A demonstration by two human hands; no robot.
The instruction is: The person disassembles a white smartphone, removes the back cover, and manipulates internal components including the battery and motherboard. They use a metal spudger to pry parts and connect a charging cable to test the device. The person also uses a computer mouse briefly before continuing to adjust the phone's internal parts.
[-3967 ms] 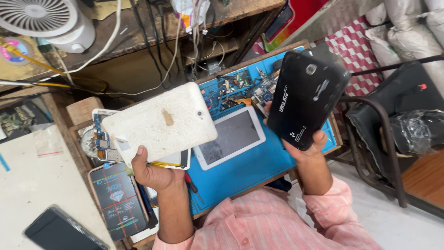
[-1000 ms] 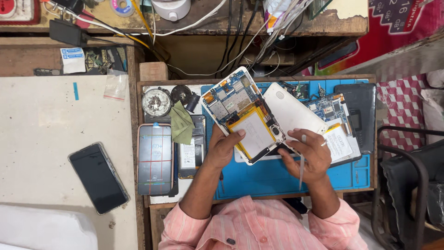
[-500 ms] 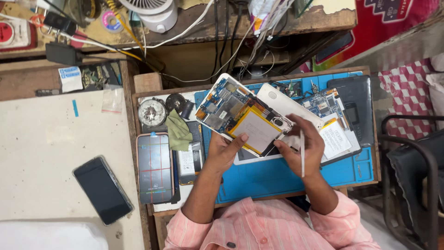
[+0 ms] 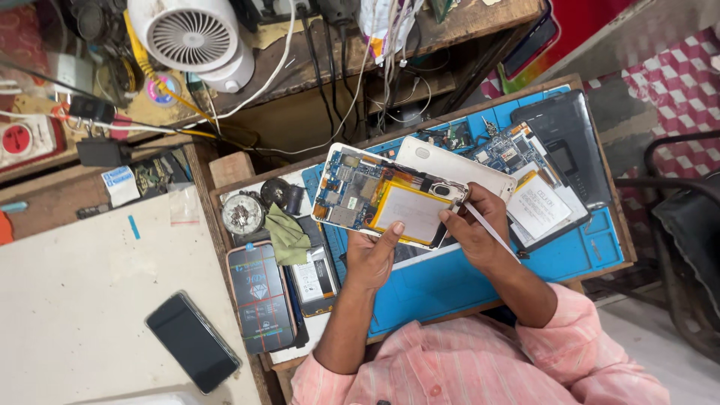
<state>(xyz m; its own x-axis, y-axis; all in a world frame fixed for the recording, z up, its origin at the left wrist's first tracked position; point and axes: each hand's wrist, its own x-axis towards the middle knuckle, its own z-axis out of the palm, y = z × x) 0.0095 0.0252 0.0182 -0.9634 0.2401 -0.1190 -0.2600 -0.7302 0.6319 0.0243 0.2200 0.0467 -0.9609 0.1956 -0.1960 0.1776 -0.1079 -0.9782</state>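
A: The opened tablet (image 4: 386,199) is held tilted above the blue repair mat (image 4: 480,274), its circuit board and yellow-edged battery (image 4: 411,212) facing up. The left hand (image 4: 371,259) props it from below, thumb pressed on the battery's lower edge, so that grip is closed on the tablet.

B: And the right hand (image 4: 472,232)?

A: It pinches a thin white pry tool (image 4: 487,229) between thumb and fingers, the tip at the tablet's right end, near the small metal part beside the battery.

B: What worries you?

A: I think the battery is the main risk. If the tool slips sideways it could dent or puncture the soft cell. The thumb pressing on it adds some bending load too.

B: Anything about the hold?

A: The tablet is supported mostly along one edge. A hard pry could twist it out of the left hand, dropping it onto the second opened tablet (image 4: 536,191) and white back cover (image 4: 450,165) lying just behind on the mat.

B: The surroundings?

A: The worktop is crowded: a green cloth (image 4: 285,236), a round dial-like part (image 4: 242,214), a phone with a patterned screen (image 4: 260,296). The forearm is close to those, so a sudden jerk might knock them. A black phone (image 4: 193,341) on the pale board to the left is well apart. Loose cables (image 4: 330,82) hang behind, near the white fan (image 4: 191,37), but they don't touch the tablet.
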